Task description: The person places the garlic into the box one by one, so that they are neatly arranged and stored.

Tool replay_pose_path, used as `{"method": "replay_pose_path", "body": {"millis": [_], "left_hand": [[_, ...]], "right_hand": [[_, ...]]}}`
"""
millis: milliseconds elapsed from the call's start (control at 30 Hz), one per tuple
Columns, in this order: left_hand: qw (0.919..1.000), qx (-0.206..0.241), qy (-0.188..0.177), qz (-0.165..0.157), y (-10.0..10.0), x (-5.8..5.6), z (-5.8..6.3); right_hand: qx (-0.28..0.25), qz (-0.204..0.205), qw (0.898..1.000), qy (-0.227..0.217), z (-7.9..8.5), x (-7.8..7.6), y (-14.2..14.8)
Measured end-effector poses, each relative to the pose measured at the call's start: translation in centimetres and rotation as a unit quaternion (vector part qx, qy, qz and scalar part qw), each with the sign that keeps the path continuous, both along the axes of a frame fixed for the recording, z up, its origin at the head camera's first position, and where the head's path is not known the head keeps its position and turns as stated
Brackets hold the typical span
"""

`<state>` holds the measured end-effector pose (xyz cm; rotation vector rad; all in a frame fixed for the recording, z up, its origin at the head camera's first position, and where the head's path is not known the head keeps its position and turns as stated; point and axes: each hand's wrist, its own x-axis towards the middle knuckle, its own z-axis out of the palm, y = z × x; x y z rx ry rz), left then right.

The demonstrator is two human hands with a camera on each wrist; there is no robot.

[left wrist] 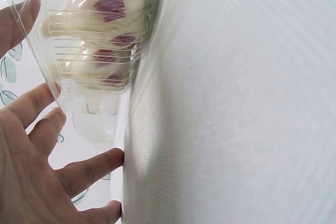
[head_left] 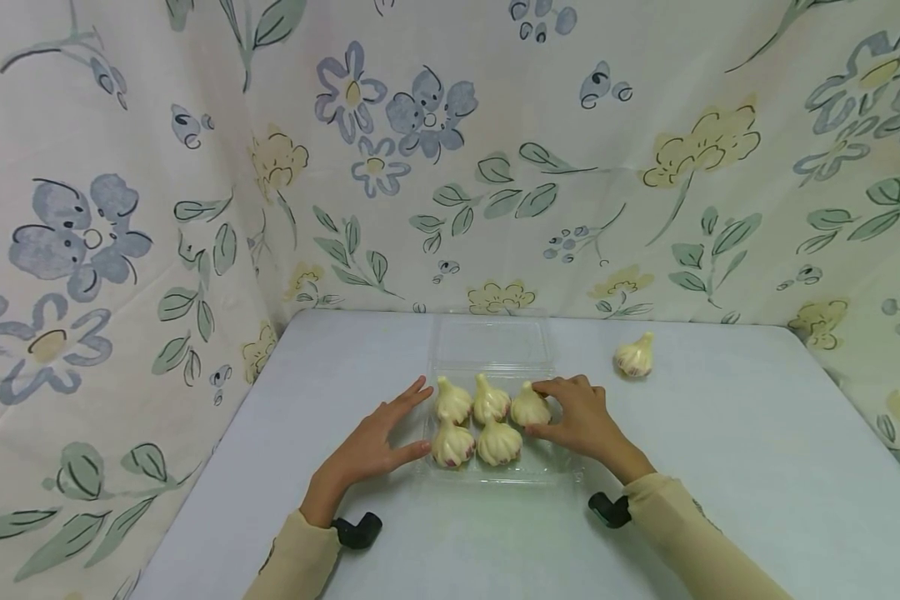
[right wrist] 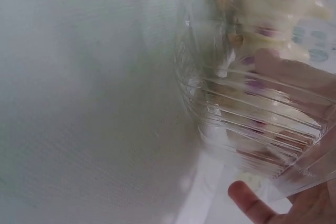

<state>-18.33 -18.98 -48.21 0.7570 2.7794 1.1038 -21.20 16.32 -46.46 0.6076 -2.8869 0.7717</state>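
Ivory bulbous garlic, right hand pinching one, ribbed plastic box

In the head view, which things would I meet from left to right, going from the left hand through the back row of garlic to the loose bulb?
Left hand, left back bulb, middle back bulb, right back bulb, right hand, loose bulb.

White table, seemingly cloth-covered, clear plastic container on top, garlic bulb farther right
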Motion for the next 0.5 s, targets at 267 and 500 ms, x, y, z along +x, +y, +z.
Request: {"method": "replay_pose_path", "body": {"millis": [267, 500], "left_hand": [[1.0000, 0.001, 0.003, -0.002, 0.07, 0.02, 0.14], [0.9999, 0.004, 0.009, -0.006, 0.00, -0.02, 0.07]], "right_hand": [[0.002, -0.004, 1.000, -0.001, 0.20, 0.11, -0.06], [0.004, -0.004, 1.000, 0.004, 0.29, 0.26, -0.16]]}}
